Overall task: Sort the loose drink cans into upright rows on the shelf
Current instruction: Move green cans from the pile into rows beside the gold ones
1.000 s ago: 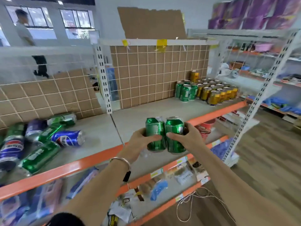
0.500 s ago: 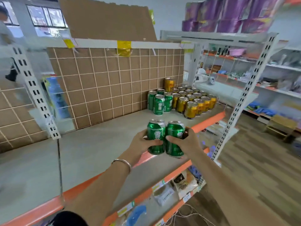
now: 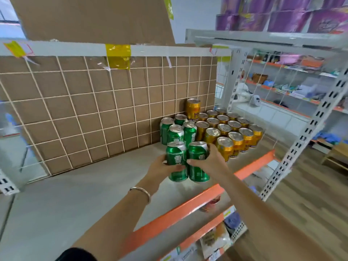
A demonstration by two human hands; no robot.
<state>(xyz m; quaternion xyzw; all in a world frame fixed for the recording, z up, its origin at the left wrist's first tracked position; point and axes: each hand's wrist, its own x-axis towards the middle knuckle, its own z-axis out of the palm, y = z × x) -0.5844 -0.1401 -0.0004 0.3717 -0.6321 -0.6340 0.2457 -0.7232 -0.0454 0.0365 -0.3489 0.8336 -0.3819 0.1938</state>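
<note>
**Head view**

- Gripped the left green aluminium drink can (image 3: 176, 159) with the left hand (image 3: 160, 167), fingers curled round the wall from the left, thumb laid across the front.
- Gripped the right green aluminium drink can (image 3: 198, 161) with the right hand (image 3: 209, 162), fingers wrapped round from the right, thumb on the front.
- Held both side by side, walls touching, over the front part of the grey flat shelf deck (image 3: 75, 204), just behind the orange metal front rail (image 3: 188, 206).
- Kept the long axes close to vertical, with silver lids up and bases down toward the deck. Contact between bases and deck: not determinable.
- Finish noted: glossy green walls, white lettering down the side, pale band under the silver rim.
- Positioned directly in front of the standing group of upright green cans (image 3: 176, 133), close to it, and just left of the block of upright gold cans with silver lids (image 3: 226, 132).
- Noted a single gold can (image 3: 193, 109) raised above the others at the rear of the block, against the brown cardboard backing behind white wire grid (image 3: 94, 110).
- Wore a thin silver bracelet (image 3: 141, 192) on the left wrist.
- Noted a strip of yellow tape (image 3: 118, 56) on the white top bar and purple wrapped packs (image 3: 282, 14) on the rack above.
</note>
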